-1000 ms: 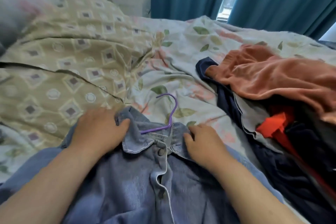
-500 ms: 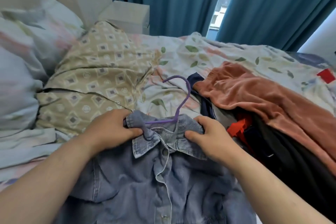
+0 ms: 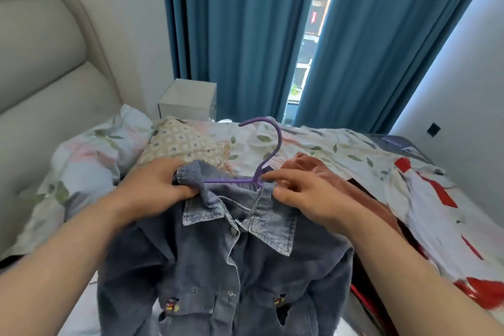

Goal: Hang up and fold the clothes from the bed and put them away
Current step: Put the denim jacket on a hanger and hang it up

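Holding denim shirt (image 3: pixel 218 267) collar edges | left hand (image 3: pixel 155 185) grip clenched there | right hand (image 3: pixel 308 194) pinching | hanger (image 3: pixel 231 180) hook clear

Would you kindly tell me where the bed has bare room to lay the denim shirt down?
Bare floral duvet lies beyond the hanger, between the beige patterned cloth and the rust garment. The right side is crowded with that garment and a white-and-red garment.

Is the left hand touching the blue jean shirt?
Touching. The head view shows the left hand gripping the denim shirt at its bunched collar.
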`<state>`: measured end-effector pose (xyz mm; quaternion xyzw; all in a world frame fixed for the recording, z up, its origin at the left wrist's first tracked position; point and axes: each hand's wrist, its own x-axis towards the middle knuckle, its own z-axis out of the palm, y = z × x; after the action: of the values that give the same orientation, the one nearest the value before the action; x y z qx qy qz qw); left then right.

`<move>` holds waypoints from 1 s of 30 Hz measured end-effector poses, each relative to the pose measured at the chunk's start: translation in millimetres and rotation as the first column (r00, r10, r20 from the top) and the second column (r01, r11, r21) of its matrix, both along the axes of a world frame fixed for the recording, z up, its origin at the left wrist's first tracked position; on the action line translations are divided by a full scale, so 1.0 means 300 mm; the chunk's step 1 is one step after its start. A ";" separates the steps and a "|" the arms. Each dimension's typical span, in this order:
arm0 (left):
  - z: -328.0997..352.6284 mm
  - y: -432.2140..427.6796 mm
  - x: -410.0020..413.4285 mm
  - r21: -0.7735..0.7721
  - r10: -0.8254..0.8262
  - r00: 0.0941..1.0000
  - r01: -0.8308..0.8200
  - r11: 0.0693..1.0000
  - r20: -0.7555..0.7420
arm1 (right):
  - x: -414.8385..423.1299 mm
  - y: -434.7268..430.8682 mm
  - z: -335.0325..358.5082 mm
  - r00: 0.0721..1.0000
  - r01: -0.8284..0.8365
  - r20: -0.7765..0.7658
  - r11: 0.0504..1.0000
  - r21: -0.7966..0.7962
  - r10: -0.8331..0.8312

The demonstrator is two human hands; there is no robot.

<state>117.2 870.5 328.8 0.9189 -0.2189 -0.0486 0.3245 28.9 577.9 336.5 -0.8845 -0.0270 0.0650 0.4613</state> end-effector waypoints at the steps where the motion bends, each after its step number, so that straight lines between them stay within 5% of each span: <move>1: 0.074 0.015 -0.028 -0.012 0.009 1.000 -0.009 1.000 0.012 | -0.030 0.008 0.077 0.999 -0.033 0.010 0.996 -0.088 0.034; 11: 0.727 0.140 -0.251 -0.041 0.012 0.965 -0.002 0.999 0.263 | -0.273 0.155 0.630 0.955 0.111 0.292 0.854 -0.508 0.050; 14: 0.865 0.162 -0.323 -0.137 0.058 0.966 -0.024 0.990 0.250 | -0.332 0.187 0.728 0.930 0.200 0.368 0.859 -0.471 -0.015; 25: 1.133 0.234 -0.506 -0.225 -0.170 0.944 0.238 0.945 0.282 | -0.453 0.253 1.042 0.763 0.276 0.638 0.945 -0.173 -0.106; 30: 1.195 0.208 -0.510 0.068 -0.086 0.874 0.061 0.996 0.478 | -0.461 0.271 1.109 0.684 0.360 0.716 0.918 -0.164 -0.140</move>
<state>-35.7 932.8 687.3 0.9011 -0.3261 0.1628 0.2348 -109.4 659.3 669.2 -0.8971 -0.0648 -0.3303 0.2863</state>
